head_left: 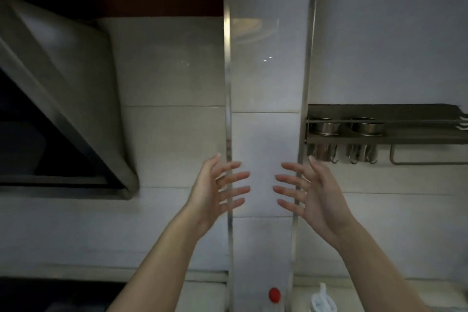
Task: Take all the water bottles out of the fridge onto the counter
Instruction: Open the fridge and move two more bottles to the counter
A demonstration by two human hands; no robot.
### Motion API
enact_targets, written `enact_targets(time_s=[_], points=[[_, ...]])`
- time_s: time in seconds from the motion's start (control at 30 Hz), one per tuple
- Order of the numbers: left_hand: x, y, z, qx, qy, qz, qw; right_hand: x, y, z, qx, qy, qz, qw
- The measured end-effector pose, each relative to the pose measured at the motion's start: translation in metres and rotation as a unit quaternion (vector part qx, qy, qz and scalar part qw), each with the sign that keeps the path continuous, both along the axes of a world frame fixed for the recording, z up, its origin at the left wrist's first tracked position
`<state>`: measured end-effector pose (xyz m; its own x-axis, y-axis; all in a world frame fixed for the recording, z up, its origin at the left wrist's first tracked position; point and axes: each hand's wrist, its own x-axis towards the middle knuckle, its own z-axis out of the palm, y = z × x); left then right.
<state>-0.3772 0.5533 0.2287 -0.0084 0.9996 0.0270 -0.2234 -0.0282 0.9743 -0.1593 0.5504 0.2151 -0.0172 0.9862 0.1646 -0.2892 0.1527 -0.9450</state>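
My left hand (pixel 217 190) and my right hand (pixel 306 190) are raised side by side in front of a tiled wall column (pixel 263 134), palms facing each other, fingers spread and straight, holding nothing. A bottle with a red cap (pixel 274 295) stands at the bottom edge on the counter (pixel 202 294), below and between my hands. No fridge is in view.
A steel range hood (pixel 58 99) juts out at the left. A wall rack (pixel 379 129) with two metal cups and hooks hangs at the right. A white object (pixel 322 297) sits on the counter at the bottom right.
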Motion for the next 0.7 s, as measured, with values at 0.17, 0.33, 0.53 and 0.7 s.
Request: enact_targets(time_s=[0.17,0.33,0.53,0.7], points=[[-0.012,-0.024,-0.002,-0.011,-0.01,0.056,0.998,-0.014,0.003,-0.004,0.002,0.003,0.069,0.998],[-0.037,-0.06,-0.016,-0.027,-0.011,0.127,0.991,-0.044,0.002,-0.017,-0.006,0.011,0.148,0.989],[-0.08,-0.121,-0.026,-0.032,0.011,0.225,0.974,-0.11,-0.012,-0.028,-0.02,0.018,0.255,0.967],[-0.13,-0.186,-0.024,-0.029,0.011,0.321,0.947,-0.183,-0.042,-0.03,-0.018,0.011,0.349,0.937]])
